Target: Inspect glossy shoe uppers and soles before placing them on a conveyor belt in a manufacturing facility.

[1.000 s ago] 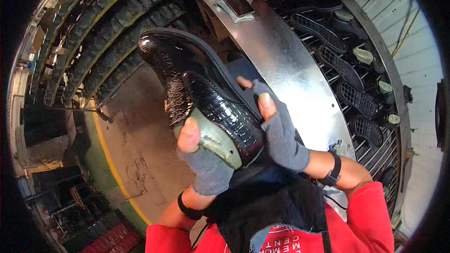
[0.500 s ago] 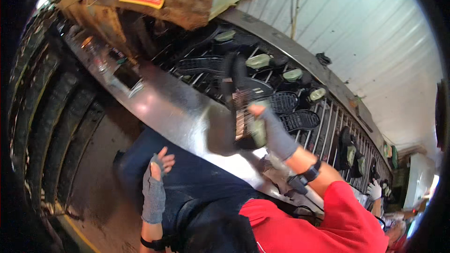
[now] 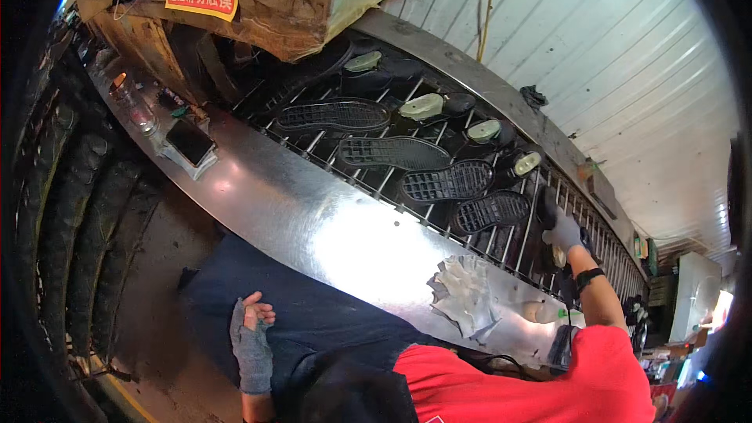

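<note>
My right hand (image 3: 565, 232), in a grey glove, reaches over the slatted roller rack at the right. Its fingers close on a black shoe (image 3: 546, 205), whose shape is partly hidden by the hand. Just below that hand, a pale piece (image 3: 557, 256) shows among dark footwear. My left hand (image 3: 254, 333) hangs low at the left over my dark trousers, in a grey fingerless glove. Its bare fingers are loosely bent, with nothing in them. Several black soles (image 3: 448, 181) lie tread up on the rack, left of my right hand.
Black shoes with pale green forms inside (image 3: 423, 106) line the rack's far side. A metal ledge (image 3: 274, 188) runs along the front, bearing a crumpled grey cloth (image 3: 464, 298), a phone (image 3: 189, 141) and a bottle (image 3: 141, 116). A rusty-edged housing (image 3: 266, 23) overhangs the left end.
My right hand has carried a black shoe from above the ledge rightward to the rack. My left hand has dropped slightly and its fingers have curled in. The view has shifted a little.
</note>
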`<state>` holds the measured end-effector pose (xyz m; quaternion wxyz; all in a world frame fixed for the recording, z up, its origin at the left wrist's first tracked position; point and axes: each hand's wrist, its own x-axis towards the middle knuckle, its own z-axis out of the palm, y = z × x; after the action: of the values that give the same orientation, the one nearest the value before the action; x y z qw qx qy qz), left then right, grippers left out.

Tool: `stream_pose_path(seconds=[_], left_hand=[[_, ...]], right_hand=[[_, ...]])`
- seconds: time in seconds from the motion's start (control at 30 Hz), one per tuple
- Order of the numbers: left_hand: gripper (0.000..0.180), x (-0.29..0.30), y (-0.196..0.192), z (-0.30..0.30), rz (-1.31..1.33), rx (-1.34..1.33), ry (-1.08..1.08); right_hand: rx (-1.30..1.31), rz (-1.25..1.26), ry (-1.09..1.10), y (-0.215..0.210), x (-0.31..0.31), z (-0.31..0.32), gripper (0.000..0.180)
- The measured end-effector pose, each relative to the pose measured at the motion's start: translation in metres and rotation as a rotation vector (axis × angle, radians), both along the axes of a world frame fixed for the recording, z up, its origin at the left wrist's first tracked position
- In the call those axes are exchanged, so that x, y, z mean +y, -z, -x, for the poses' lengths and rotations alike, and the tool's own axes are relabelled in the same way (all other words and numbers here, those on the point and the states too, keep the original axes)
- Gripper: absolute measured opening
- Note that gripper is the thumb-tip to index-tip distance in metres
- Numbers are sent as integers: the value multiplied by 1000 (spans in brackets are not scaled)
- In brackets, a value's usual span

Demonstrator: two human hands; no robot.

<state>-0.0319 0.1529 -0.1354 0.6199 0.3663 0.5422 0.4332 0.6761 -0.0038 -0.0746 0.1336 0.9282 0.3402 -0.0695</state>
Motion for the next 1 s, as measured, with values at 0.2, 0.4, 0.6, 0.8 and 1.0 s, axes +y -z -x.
stream_pose_path(seconds=[0.2,0.4,0.6,0.8,1.0], left_hand=[[42,1,-12,-5,16,21,-15],[36,-10,-34,6,-13,-24,19],[52,-1,-51,-9,75,-239,-40],[45,38,-66,-45,16,-355,-155],[38,0,-41,-13,178,-308,-147]], right_hand=[[495,-634,-1001,25,208,192,74],[396,-289,-936,42,355,273,87],[575,-518,-1478,-38,302,355,69],[965,-717,-893,5,283,302,98],[1380,-1100,698,95,384,104,67]])
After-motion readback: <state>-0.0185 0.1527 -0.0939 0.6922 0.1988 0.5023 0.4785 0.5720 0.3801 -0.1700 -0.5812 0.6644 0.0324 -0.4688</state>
